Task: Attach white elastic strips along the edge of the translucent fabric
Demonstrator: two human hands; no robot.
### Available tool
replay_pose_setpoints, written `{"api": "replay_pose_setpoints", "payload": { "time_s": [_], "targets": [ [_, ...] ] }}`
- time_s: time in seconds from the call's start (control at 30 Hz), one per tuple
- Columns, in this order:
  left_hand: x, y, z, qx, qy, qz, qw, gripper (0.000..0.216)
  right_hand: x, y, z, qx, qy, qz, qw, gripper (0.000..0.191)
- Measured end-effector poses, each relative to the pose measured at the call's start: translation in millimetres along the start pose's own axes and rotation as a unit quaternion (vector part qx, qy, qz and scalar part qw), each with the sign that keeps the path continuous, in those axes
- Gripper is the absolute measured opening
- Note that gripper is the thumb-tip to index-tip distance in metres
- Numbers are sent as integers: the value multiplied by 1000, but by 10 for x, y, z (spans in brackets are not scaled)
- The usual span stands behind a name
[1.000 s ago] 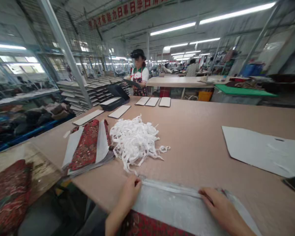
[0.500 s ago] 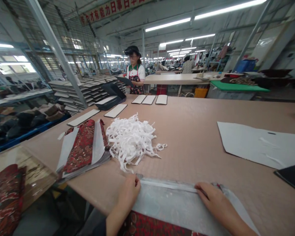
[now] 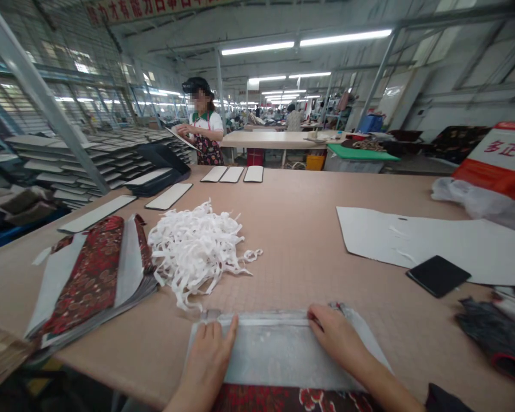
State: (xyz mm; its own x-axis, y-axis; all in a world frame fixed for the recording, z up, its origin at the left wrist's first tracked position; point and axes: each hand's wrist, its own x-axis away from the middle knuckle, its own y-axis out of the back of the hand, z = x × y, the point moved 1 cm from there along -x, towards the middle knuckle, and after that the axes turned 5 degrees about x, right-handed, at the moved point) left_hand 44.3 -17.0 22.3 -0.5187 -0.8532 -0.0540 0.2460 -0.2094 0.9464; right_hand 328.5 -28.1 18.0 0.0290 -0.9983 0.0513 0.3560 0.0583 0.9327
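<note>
A fabric panel with a grey-white backing [image 3: 278, 352] lies before me, its patterned red-brown face showing at the near edge. A white strip [image 3: 266, 321] runs along its far edge. My left hand [image 3: 208, 357] rests on the panel's far left corner, index finger stretched out along the strip and the others slightly bent. At the far right my right hand [image 3: 337, 337] is closed with its fingertips on the strip and fabric edge. Beyond the left hand is a heap of white tape strips [image 3: 195, 246]. Farther left lies a stack of patterned fabric panels [image 3: 90, 269].
The brown table [image 3: 300, 246] also carries a white board [image 3: 377, 229], a black flat piece [image 3: 438, 276], dark cloth [image 3: 493, 332] and clear plastic [image 3: 459, 194]. Pale rectangular panels [image 3: 168, 196] lie along the far left. A co-worker [image 3: 206, 129] stands beyond, holding a panel.
My left hand has gone from pinching the fabric's corner to lying on it with the index finger extended. My right hand stays at the strip. The view has turned right.
</note>
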Motion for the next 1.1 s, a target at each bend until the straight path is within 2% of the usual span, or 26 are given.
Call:
{"api": "replay_pose_setpoints", "payload": {
  "time_s": [0.13,0.43,0.53,0.63,0.73,0.8,0.93,1.1],
  "targets": [
    [-28,7,-59,-54,-20,39,998,68,-8,77,32,-20,-12,4,1000,13],
    [-97,-16,-183,-122,-32,114,986,69,-2,-14,26,40,-11,-15,999,15],
    [-140,40,-216,-87,-15,119,989,64,5,-14,32,61,-8,-20,998,15],
    [-265,199,-348,-15,-23,82,996,48,3,-12,70,89,2,-20,996,15],
    [-429,360,-617,90,-81,44,992,41,6,-3,120,115,9,-19,993,15],
    [-514,405,-807,146,-123,43,981,42,21,31,119,130,8,-21,991,15],
    [-582,344,-993,162,-127,56,977,36,87,187,-104,111,-18,-19,993,16],
    [-592,284,-990,162,-144,31,976,37,189,338,-588,-59,-91,-11,994,16]
  ]
}}
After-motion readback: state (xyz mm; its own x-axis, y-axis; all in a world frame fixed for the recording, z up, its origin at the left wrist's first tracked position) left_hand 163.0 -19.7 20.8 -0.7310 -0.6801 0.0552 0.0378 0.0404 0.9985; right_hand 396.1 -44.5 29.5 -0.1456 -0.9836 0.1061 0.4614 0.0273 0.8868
